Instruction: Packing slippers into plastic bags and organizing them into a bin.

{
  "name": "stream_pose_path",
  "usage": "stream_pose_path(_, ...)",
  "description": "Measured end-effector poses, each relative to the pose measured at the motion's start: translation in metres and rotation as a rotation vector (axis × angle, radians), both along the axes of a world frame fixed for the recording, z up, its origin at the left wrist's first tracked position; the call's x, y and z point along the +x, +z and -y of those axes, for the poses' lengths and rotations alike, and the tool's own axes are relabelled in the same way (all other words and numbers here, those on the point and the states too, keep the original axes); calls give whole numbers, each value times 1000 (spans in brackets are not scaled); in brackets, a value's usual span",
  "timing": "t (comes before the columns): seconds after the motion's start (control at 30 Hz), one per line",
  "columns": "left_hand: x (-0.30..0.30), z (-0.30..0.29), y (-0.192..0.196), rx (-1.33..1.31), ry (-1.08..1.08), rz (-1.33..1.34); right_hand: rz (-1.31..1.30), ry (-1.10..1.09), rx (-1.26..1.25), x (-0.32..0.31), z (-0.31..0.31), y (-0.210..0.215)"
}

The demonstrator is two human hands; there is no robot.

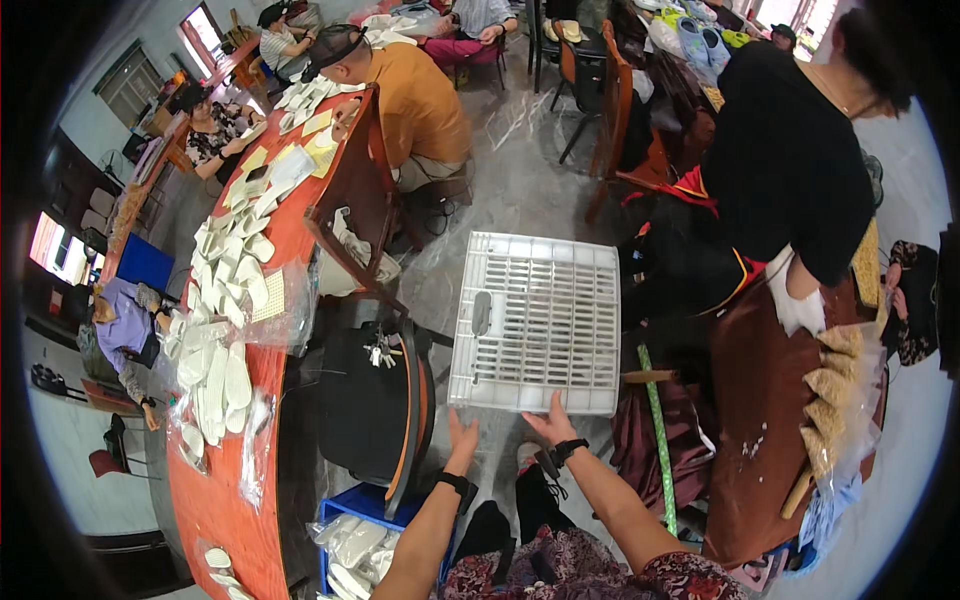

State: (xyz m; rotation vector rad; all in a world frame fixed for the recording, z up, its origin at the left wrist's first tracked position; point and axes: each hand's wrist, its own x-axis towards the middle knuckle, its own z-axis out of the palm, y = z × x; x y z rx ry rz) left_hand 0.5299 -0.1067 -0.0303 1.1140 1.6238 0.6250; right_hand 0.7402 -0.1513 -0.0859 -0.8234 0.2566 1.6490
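I have the left grip (pixel 461 440) and the right grip (pixel 556 427) at the near edge of the white slatted crate (pixel 545 320), forearms angling in from below; whether the fingers close on it, I cannot tell. The crate lies straight ahead, mid-view. A black chair (pixel 362 410) crowds the left, beside a red surface (pixel 215 505) strewn with pale shoe pieces (pixel 225 385). Right, I see a green tube (pixel 656 440), a brown surface (pixel 765 400) and a person in black (pixel 790 170).

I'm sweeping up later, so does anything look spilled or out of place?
Yes: small white bits lie scattered on the brown table, left of the clear bag. They look like stray scraps, though too small to identify.
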Motion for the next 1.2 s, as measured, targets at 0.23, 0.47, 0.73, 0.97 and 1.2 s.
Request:
stream_pose_path(0.23, 16, -73, -14, -159, -59, 99, 189, -201, -451, 69, -186, 31)
stream_pose_path(0.47, 64, -119, 24, -248, -181, 224, 298, -358, -382, 153, -364, 27)
stream_pose_path(0.73, 94, -213, 36, -330, -71, 287, 119, -294, -253, 211, -562, 65)
stream_pose_path(0.97, 150, -310, 19, -318, -22, 319, 246, -230, -216, 300, -707, 50)
stream_pose_path(1.2, 213, -381, 36, -222, 26, 305, 258, -158, -49, 379, -839, 36)
